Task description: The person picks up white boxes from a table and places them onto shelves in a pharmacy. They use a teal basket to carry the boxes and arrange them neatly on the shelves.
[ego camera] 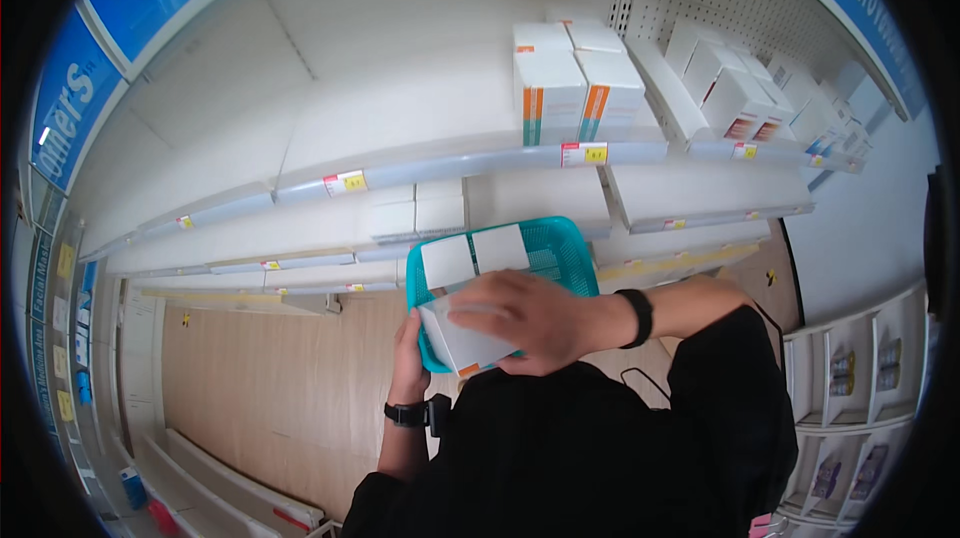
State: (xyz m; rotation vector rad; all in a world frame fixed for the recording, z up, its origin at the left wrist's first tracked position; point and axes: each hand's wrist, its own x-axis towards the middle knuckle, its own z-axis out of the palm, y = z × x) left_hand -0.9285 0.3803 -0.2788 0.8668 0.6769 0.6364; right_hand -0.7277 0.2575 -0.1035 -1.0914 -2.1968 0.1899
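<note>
A teal plastic basket (566, 238) is held in front of my body, below the shelf edges. My left hand (407, 361) grips its left side near the lower corner. Two white cartons (501, 247) stand side by side at the basket's far end. My right hand (536, 316), slightly blurred, grips another white carton (469, 335) with a small orange mark, at the basket's near end. The fingers lie across that carton's top, and the thumb is at its lower right. The palm covers part of the basket's middle.
White-and-orange cartons (551, 87) stand on the upper shelf, with more white cartons (739, 87) to their right. White cartons (420, 211) sit on the shelf below. Price tags (583, 155) line the shelf edges. A shelf unit with bottles (841, 373) stands at right, above a wood-look floor (262, 388).
</note>
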